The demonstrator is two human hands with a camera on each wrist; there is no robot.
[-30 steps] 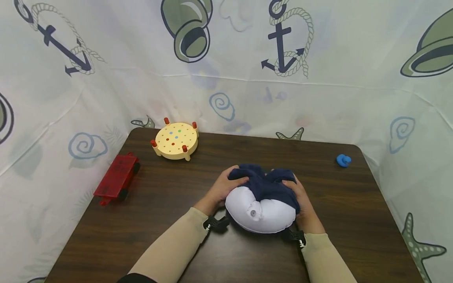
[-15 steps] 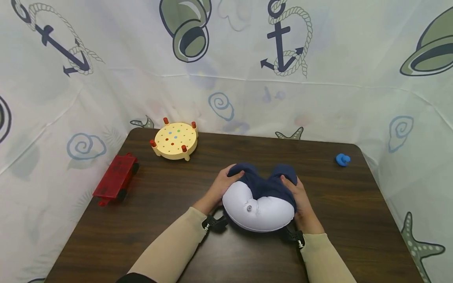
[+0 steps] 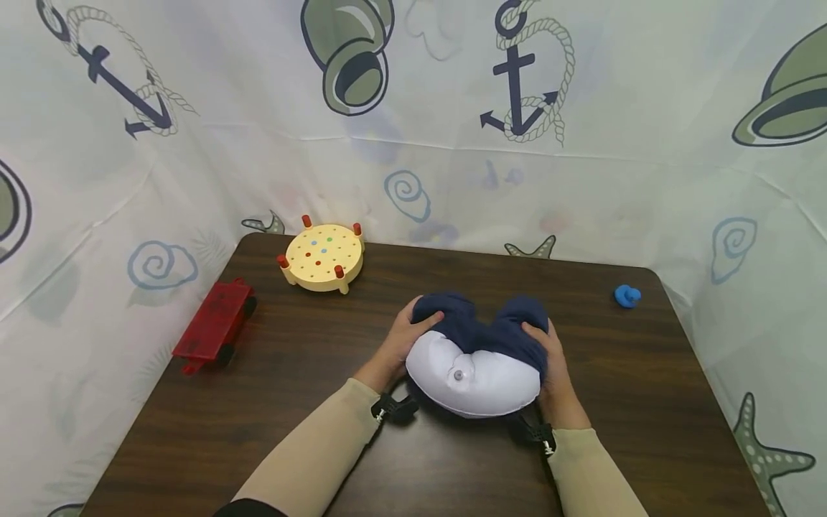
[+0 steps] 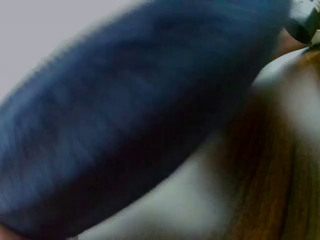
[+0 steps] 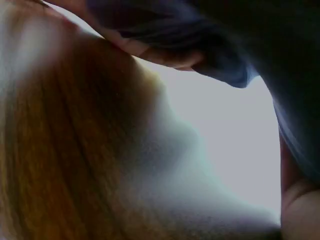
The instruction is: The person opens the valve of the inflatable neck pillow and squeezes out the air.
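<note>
A white inflatable U-shaped neck pillow (image 3: pixel 474 384) lies on the dark brown wooden counter (image 3: pixel 291 402), right in front of the person, with a dark navy fleece cover (image 3: pixel 481 327) drawn over its two far arms. By the look of it the covering is partly done: both horns are in navy cloth, while the near curve, with its small round air valve (image 3: pixel 458 375), is bare white and has yet to be covered.

The left hand (image 3: pixel 403 345) has its fingers curled over the cover's left lobe, gripping the cloth. The right hand (image 3: pixel 549 359) clasps the right lobe likewise, fingers wrapped round the fabric edge. Both wrist views show only blurred navy cloth and white vinyl close up.

Beyond the pillow to the left stands a round pale yellow wooden peg board with red pegs (image 3: pixel 321 256). Farther left, at the counter's edge, lies a red translucent plastic toy cart with black wheels (image 3: pixel 216 324). Well to the pillow's right sits a small blue plastic piece (image 3: pixel 626 295). A white curtain printed with anchors, shells and starfish (image 3: pixel 581 143) hangs round the counter.
</note>
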